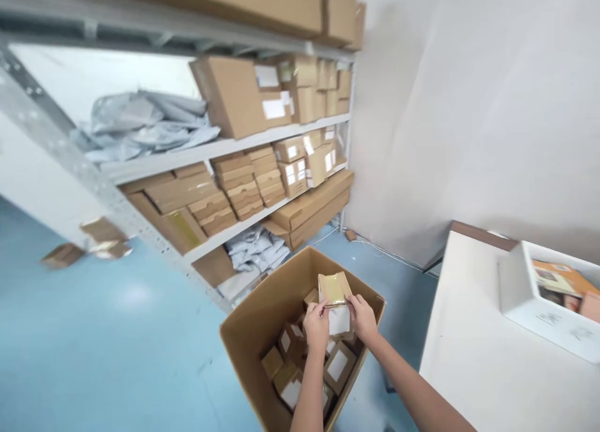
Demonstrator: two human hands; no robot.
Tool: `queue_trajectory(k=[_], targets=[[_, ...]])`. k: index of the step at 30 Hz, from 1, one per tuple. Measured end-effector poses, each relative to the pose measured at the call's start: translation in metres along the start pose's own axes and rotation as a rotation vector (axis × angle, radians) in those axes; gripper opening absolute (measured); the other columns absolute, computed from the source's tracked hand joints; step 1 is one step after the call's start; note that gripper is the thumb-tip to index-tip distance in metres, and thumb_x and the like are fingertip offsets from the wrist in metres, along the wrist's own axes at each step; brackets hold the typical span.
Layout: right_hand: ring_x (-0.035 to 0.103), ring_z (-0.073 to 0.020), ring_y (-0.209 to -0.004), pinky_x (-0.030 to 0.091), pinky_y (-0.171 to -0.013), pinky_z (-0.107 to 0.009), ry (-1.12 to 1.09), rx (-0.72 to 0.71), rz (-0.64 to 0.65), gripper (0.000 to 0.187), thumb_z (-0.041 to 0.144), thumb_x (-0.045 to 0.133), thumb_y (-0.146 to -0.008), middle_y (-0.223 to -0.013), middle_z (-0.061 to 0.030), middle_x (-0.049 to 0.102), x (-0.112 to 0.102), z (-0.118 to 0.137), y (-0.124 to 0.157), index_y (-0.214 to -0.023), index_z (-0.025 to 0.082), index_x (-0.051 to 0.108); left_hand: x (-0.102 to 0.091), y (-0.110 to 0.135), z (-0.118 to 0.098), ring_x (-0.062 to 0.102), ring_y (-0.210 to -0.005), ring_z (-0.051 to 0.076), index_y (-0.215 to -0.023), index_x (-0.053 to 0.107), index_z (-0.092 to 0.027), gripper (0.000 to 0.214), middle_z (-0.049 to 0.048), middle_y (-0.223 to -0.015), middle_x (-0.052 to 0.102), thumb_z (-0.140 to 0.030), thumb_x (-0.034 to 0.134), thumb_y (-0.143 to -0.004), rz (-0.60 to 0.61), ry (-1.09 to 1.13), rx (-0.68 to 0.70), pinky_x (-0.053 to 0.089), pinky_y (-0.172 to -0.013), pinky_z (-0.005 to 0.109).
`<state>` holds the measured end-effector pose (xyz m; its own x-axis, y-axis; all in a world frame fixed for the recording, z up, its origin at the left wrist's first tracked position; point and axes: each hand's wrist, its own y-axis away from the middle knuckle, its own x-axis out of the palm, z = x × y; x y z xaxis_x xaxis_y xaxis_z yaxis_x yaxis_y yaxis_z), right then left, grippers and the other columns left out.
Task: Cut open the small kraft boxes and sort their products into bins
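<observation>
Blue floor (131,332) and pale wall (469,107) surround us, pic a bit blurry toward the edges. Nearest, both our arms reach fwd over a big open carton (248,329). Our L hand (316,326) pinches the L edge of a sm. box (334,288); our R hand (364,319) pinches its R edge, so both grips are narrow, thumbs & fingertips closed on it. Said sm. box is held up at the carton's mouth, nearer its far R corner, w/ shiny tape across its upper face; a white label (339,320) shows just below, btwn our hands. Under them, inside the carton, more brown parcels (338,364) lie jumbled at odd angles, some w/ white labels. To our R, a white table (469,332) bears a white bin (539,307) w/ an orange item (569,277) & other flat stuff inside. Beyond the carton, a metal rack (159,166) runs along our L: crumpled grey sheeting (257,247) & long boxes (314,207) low down, stacked flat boxes (244,185) mid, then a lg. box (229,97) beside grey bags (145,119), w/ more cardboard up top. Far L, a couple of brown boxes (63,256) sit on the floor past the rack's upright.
</observation>
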<state>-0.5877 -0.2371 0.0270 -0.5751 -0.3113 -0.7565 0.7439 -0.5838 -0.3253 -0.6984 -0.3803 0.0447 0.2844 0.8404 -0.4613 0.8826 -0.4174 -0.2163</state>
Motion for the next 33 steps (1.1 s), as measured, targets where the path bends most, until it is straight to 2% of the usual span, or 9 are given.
queue_trajectory(k=[4,7,13,17,19,21,26,29,33], targets=[[0.067,-0.0228,-0.097,0.05,-0.084,-0.028,0.037,0.08,-0.094,0.032,0.016,0.045,-0.104,-0.101,-0.0075,0.068,-0.094,-0.023,0.016,-0.117,0.024,0.073,0.036,0.031,-0.072,0.072,-0.083,0.02,-0.108,0.084,-0.026,0.03,0.0048,-0.093,0.07,-0.025,0.06,-0.09,0.115,0.078,0.108,0.059,-0.083,0.032],[0.067,-0.0223,-0.099,0.05,-0.087,-0.028,0.076,0.191,-0.145,0.032,0.013,0.047,-0.102,-0.103,-0.0078,0.068,-0.168,-0.053,0.045,-0.116,0.023,0.074,0.081,0.067,-0.126,0.072,-0.083,0.022,-0.106,0.085,-0.024,0.028,0.0059,-0.091,0.071,-0.027,0.063,-0.088,0.185,0.111,0.159,0.059,-0.084,0.034],[0.067,-0.0217,-0.102,0.05,-0.093,-0.028,0.109,0.435,-0.268,0.032,0.017,0.049,-0.103,-0.11,-0.0088,0.069,-0.304,-0.155,0.155,-0.123,0.022,0.074,0.21,0.166,-0.23,0.073,-0.088,0.021,-0.104,0.084,-0.025,0.027,0.0058,-0.095,0.074,-0.024,0.063,-0.087,0.44,0.198,0.265,0.059,-0.088,0.035],[0.067,-0.0223,-0.112,0.05,-0.101,-0.029,0.054,0.588,-0.328,0.043,0.015,0.05,-0.099,-0.121,-0.0103,0.069,-0.371,-0.223,0.237,-0.137,0.022,0.07,0.295,0.242,-0.284,0.073,-0.092,0.023,-0.105,0.085,-0.025,0.03,0.0068,-0.097,0.075,-0.019,0.063,-0.085,0.579,0.147,0.285,0.058,-0.093,0.037],[0.065,-0.0236,-0.12,0.048,-0.108,-0.032,0.005,0.64,-0.378,0.05,0.012,0.05,-0.095,-0.129,-0.0111,0.067,-0.388,-0.252,0.272,-0.141,0.022,0.068,0.329,0.277,-0.302,0.073,-0.093,0.024,-0.107,0.084,-0.023,0.032,0.0078,-0.097,0.074,-0.018,0.06,-0.086,0.625,0.129,0.304,0.057,-0.093,0.037],[0.061,-0.025,-0.129,0.046,-0.114,-0.037,-0.06,0.661,-0.438,0.058,0.011,0.051,-0.089,-0.136,-0.0108,0.065,-0.393,-0.276,0.302,-0.145,0.023,0.064,0.357,0.309,-0.311,0.072,-0.095,0.023,-0.11,0.083,-0.022,0.035,0.0086,-0.099,0.073,-0.019,0.056,-0.09,0.658,0.118,0.321,0.057,-0.094,0.036],[0.059,-0.0264,-0.132,0.043,-0.118,-0.044,-0.246,0.814,-0.54,0.066,0.015,0.056,-0.078,-0.134,-0.0097,0.066,-0.365,-0.315,0.36,-0.143,0.023,0.061,0.396,0.37,-0.3,0.071,-0.108,0.024,-0.122,0.078,-0.02,0.038,0.0119,-0.111,0.07,-0.021,0.054,-0.093,0.81,0.002,0.313,0.054,-0.101,0.036],[0.067,-0.0254,-0.117,0.05,-0.108,-0.041,-0.355,1.013,-0.543,0.053,0.022,0.056,-0.084,-0.123,-0.0095,0.07,-0.351,-0.328,0.383,-0.137,0.021,0.06,0.406,0.378,-0.283,0.071,-0.107,0.025,-0.134,0.069,-0.02,0.041,0.0114,-0.109,0.073,-0.029,0.051,-0.098,0.885,-0.137,0.26,0.054,-0.099,0.036],[0.072,-0.023,-0.104,0.053,-0.097,-0.034,-0.436,1.188,-0.518,0.058,0.036,0.053,-0.096,-0.117,-0.0075,0.074,-0.356,-0.347,0.38,-0.152,0.023,0.047,0.429,0.352,-0.271,0.073,-0.102,0.026,-0.146,0.055,-0.021,0.053,0.0087,-0.106,0.077,-0.044,0.055,-0.098,1.009,-0.303,0.145,0.054,-0.09,0.035]])
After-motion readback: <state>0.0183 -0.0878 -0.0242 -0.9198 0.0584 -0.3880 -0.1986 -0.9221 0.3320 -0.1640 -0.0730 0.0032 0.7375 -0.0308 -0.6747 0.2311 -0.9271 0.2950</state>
